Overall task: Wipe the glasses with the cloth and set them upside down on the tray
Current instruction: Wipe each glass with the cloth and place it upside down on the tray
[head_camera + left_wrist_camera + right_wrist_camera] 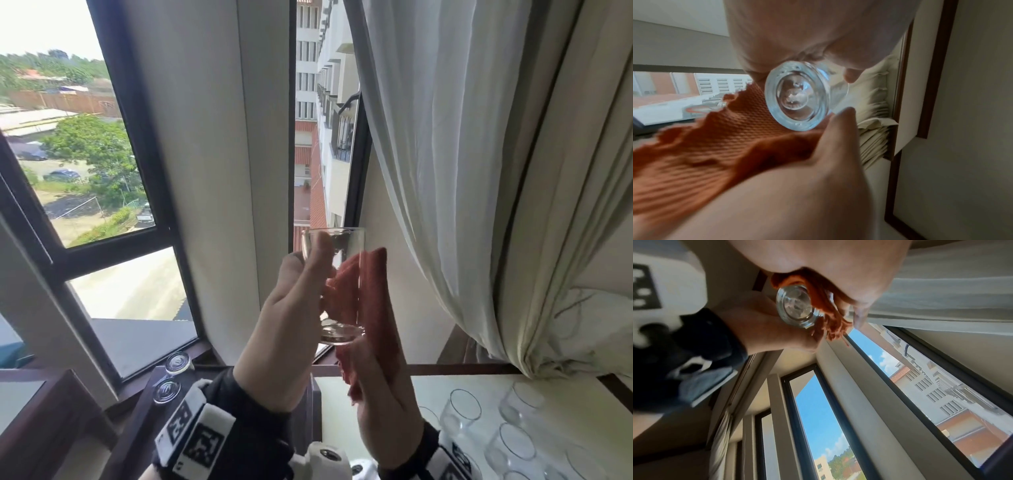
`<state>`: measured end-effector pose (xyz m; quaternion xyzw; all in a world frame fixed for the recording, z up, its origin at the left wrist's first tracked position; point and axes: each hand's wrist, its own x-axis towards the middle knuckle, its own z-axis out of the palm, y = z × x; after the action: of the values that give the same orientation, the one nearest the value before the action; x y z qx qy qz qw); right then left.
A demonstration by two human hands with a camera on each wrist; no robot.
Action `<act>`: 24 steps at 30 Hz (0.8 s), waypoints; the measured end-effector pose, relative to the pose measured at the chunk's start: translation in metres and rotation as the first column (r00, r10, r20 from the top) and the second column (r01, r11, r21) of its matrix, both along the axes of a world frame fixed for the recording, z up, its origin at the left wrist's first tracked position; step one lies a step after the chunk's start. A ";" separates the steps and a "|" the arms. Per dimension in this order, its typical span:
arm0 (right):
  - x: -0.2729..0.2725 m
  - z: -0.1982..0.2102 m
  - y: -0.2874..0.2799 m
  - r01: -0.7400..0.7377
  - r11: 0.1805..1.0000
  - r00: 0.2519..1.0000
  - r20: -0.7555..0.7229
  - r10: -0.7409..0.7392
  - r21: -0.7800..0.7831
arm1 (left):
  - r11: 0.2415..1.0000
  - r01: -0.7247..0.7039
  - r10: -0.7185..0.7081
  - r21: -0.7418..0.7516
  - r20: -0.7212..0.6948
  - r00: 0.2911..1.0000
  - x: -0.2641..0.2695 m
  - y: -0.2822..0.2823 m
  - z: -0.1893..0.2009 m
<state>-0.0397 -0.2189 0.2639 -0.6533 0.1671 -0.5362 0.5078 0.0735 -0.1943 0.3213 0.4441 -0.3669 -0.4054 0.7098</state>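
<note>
My left hand holds a clear glass upright, raised in front of the window, thumb on its near side. My right hand holds an orange cloth and presses it against the glass's right side. The left wrist view looks at the thick glass base, with the cloth below-left of it. In the right wrist view the cloth sits tucked between my right thumb and fingers, beside the glass. Two glasses stand upside down on the dark tray at lower left.
Several clear glasses stand rim-up on the white tabletop at lower right. A pale curtain hangs to the right, bunched on the table's far side. Window frames and a dark wooden sill lie straight ahead.
</note>
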 end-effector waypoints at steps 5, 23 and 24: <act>0.002 0.032 -0.017 0.024 0.974 1.000 -0.006 -0.026 -0.227 | 0.999 0.036 -0.038 0.022 0.081 0.996 -0.013 0.000 -0.009; 0.000 0.011 -0.004 -0.039 0.917 0.996 -0.085 0.006 -0.396 | 0.998 -0.008 0.015 0.069 -0.112 0.994 -0.002 -0.009 -0.012; -0.001 0.005 0.001 -0.066 0.913 0.994 -0.104 0.026 -0.403 | 0.997 -0.025 0.032 0.071 -0.098 0.995 0.004 -0.010 -0.008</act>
<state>-0.0411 -0.2183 0.2689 -0.7732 0.0611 -0.5148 0.3652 0.0778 -0.2044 0.3129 0.4530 -0.3103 -0.4293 0.7170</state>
